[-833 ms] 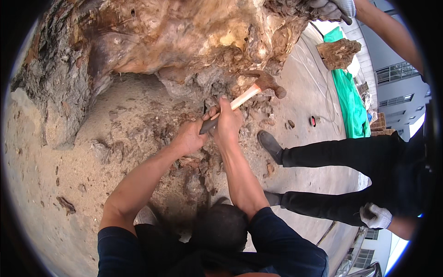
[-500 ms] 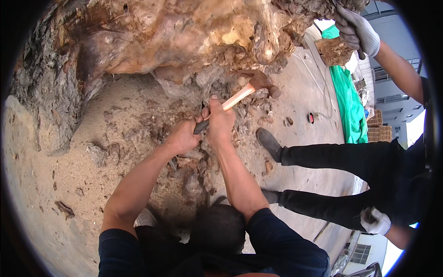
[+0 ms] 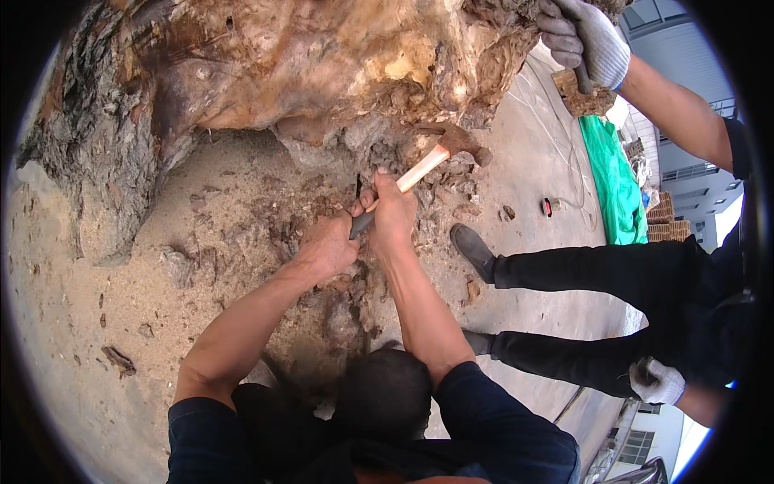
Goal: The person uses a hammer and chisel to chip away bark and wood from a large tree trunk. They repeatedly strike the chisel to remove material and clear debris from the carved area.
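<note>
A claw hammer (image 3: 425, 168) with a pale orange handle and dark grip slants across the middle, its rusty head up and to the right, close to a big rough log (image 3: 322, 73). My right hand (image 3: 393, 211) is wrapped round its handle. At the lower end of the grip my left hand (image 3: 326, 246) is closed, fingers showing beside the grip. A thin dark shape stands just above those fingers; I cannot make out what it is. Crumbly grey-brown bark (image 3: 371, 141) hangs from the log's underside near both hands.
A co-worker in dark trousers (image 3: 564, 270) stands at the right, a gloved hand (image 3: 592, 44) gripping a dark bar-like tool against the log. Bark chips and sawdust (image 3: 234, 218) litter the floor. Beyond lie a green sheet (image 3: 605, 177), a cable and a small red-black object (image 3: 548, 207).
The co-worker's upper gloved hand has shifted left along the log. My hands and the hammer appear slightly farther right, still held the same way.
</note>
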A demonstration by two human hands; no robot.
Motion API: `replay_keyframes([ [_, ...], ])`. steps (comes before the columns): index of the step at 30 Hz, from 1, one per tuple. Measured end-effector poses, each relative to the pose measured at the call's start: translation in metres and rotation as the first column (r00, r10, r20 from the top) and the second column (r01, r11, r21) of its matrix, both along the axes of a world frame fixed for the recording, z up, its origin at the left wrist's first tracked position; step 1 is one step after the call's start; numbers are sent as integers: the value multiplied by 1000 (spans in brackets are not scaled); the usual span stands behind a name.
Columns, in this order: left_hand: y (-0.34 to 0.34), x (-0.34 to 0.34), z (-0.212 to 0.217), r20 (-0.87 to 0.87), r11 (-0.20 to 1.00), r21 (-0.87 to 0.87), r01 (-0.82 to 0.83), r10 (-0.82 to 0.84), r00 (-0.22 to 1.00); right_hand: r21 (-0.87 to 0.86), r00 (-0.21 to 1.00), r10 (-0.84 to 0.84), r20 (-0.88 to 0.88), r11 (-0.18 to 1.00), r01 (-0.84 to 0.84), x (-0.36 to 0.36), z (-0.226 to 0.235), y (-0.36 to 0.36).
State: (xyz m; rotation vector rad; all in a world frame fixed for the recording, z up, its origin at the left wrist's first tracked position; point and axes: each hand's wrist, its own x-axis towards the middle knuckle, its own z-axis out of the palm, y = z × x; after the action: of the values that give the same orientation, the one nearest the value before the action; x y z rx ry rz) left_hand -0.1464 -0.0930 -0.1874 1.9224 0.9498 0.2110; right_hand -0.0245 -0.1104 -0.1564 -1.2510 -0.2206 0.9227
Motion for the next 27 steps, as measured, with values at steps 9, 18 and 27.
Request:
replay_keyframes([
  [9, -31, 0, 13, -19, 1000, -26, -2, 2, 1000, -20, 995, 64, -76, 998, -66, 5, 14, -22],
  [18, -47, -4, 31, 12, 998, -53, -31, 31, 999, 15, 976, 141, -167, 990, -141, 11, 20, -32],
  [27, -66, -32, 30, 123, 964, -73, 255, -245, 962, 31, 984, 81, -158, 997, -77, -2, 8, -83],
])
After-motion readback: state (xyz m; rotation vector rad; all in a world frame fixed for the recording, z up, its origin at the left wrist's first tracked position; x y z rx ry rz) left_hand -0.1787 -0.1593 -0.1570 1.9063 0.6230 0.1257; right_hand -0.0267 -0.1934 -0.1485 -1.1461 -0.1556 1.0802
